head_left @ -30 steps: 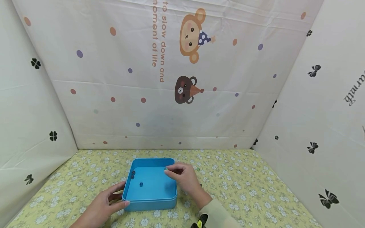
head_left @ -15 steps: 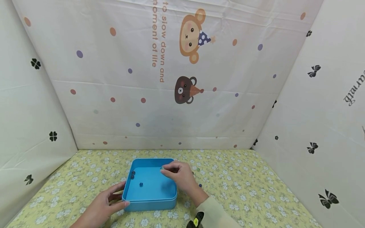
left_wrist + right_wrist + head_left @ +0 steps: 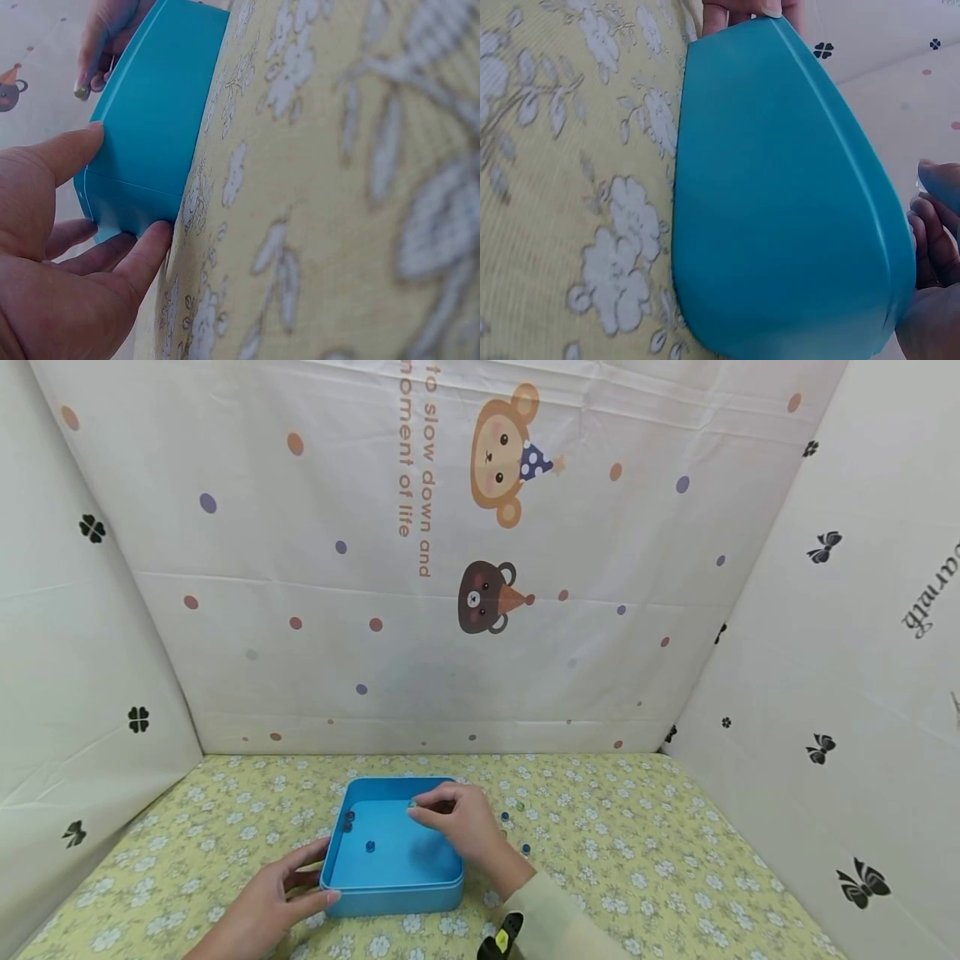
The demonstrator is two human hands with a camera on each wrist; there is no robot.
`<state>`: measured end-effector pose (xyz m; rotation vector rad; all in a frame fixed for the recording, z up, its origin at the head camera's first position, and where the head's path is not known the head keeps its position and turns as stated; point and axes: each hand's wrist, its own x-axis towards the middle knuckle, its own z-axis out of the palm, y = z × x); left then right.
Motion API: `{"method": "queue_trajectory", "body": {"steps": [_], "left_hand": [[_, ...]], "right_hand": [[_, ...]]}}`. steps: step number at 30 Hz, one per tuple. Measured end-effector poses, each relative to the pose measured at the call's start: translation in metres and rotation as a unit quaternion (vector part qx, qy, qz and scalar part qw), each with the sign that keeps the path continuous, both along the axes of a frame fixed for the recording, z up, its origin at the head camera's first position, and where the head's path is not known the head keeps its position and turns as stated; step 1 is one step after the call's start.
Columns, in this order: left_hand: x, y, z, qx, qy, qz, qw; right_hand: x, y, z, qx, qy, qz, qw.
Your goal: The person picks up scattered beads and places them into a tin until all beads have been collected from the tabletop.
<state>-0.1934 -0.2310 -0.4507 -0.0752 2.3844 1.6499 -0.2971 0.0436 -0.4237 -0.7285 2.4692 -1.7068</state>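
My left hand [image 3: 258,893] grips the near left corner of a shallow blue box [image 3: 397,900]; in the left wrist view its thumb lies at the rim and its fingers [image 3: 142,262] are on the side wall. Over the box's right half, my right hand [image 3: 472,831] pinches a small greenish bead-like piece [image 3: 412,804] between thumb and forefinger. That piece [image 3: 81,92] shows yellow-green in the left wrist view. Inside the box, two dark reddish pieces [image 3: 348,822] lie by the left wall, with a dark blue piece [image 3: 371,846] nearer the middle.
Right of the box, on the flowered tablecloth [image 3: 615,852], lie more small pieces: one dark blue piece [image 3: 527,849], another dark blue piece [image 3: 505,817] and a green piece [image 3: 521,807]. Printed cloth walls [image 3: 420,693] enclose the table at the back and sides.
My right hand has moved left over the box with the greenish piece pinched, uncovering small pieces on the table behind it. My left hand keeps its grip on the box.
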Motion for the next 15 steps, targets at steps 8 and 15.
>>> {"method": "queue_trajectory", "body": {"steps": [8, 15], "left_hand": [[0.001, 0.001, 0.000, -0.009, 0.003, 0.003, 0.9999], [0.001, 0.001, 0.000, -0.003, 0.007, -0.008, 0.9999]], "right_hand": [[0.000, -0.009, 0.005, 0.018, 0.002, 0.005, 1.000], [-0.002, -0.018, 0.003, 0.029, -0.013, 0.003, 1.000]]}}
